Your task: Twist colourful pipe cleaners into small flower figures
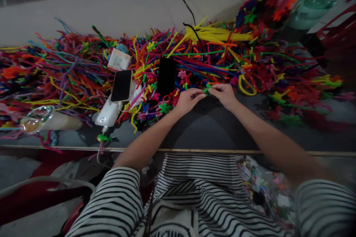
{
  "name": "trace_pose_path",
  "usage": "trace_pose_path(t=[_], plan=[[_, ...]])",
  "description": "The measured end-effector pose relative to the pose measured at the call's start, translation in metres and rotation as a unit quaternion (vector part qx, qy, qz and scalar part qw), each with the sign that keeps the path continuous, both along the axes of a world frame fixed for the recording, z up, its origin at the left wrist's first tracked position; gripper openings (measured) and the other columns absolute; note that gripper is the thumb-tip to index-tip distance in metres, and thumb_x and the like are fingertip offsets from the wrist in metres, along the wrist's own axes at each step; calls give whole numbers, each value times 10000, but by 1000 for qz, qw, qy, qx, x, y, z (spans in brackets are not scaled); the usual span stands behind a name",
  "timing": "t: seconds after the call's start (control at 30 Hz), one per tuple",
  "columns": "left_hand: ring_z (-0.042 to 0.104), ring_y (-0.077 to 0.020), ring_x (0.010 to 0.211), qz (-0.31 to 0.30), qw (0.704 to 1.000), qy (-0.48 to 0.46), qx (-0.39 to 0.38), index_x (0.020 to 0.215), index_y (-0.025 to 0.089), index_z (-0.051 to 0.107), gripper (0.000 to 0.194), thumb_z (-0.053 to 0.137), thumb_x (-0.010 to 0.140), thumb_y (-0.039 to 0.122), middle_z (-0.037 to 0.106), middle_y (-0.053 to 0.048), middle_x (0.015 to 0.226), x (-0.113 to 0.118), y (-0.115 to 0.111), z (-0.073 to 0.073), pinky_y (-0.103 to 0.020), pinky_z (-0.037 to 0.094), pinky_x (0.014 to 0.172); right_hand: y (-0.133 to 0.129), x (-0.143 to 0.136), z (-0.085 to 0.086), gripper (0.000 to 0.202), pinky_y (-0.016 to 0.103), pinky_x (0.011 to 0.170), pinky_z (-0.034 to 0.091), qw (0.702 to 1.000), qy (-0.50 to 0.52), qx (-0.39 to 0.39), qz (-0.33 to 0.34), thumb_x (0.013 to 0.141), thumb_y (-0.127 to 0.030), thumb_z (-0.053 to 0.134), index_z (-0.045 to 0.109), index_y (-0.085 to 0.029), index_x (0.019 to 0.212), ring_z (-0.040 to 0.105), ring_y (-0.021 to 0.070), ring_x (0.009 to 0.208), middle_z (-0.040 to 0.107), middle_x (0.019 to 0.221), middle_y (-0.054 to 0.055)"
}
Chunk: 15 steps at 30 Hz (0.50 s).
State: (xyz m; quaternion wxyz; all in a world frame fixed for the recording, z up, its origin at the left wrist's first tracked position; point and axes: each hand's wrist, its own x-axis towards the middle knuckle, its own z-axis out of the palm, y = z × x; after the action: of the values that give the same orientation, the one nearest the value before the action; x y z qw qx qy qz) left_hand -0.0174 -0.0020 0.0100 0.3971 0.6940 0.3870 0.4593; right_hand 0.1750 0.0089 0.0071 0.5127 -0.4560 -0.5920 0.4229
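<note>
Between my two hands is a small green pipe-cleaner flower (207, 89), held just over the dark table (200, 129). The fingertips of my left hand (189, 100) pinch its left side. On its other side, my right hand (224, 94) grips it between thumb and forefinger. Just beyond my hands lie a pink pipe-cleaner flower (182, 74) and a bundle of long red and blue pipe cleaners (200, 66). Scissors with yellow and red handles (247, 85) rest to the right of my right hand. A black phone (166, 76) lies behind my left hand.
Heaps of coloured pipe cleaners (80, 66) run along the wall. To the left are a second phone (121, 86), a white power bank (108, 113) with a cable and a lying drink cup (52, 120). A bag of small coloured items (267, 189) is below the table edge.
</note>
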Motion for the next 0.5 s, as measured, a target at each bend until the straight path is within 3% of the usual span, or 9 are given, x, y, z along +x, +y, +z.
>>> trace_pose_path(t=[0.1,0.27,0.5], plan=[[642,-142,723,23,1000,-1,3,796,189,766,221,750,812,409,744,-50,816,1,-1,0,-260,494,697,-2,0,2,300,293,540,416,1000,-26,8,11,661,-498,802,752,-202,644,495,113,541,643,586,-16],[650,-141,727,45,999,4,3,844,188,767,252,743,814,437,746,-45,808,0,-1,-3,-251,477,666,-6,0,2,259,310,557,425,997,-70,21,20,694,-464,778,760,-211,642,510,128,548,649,576,-13],[620,-141,654,50,999,11,20,790,190,769,325,695,843,502,742,-50,762,5,-7,4,-265,455,622,-7,-2,-2,265,305,625,440,997,-63,35,-19,765,-450,715,740,-190,719,528,127,601,660,660,-3]])
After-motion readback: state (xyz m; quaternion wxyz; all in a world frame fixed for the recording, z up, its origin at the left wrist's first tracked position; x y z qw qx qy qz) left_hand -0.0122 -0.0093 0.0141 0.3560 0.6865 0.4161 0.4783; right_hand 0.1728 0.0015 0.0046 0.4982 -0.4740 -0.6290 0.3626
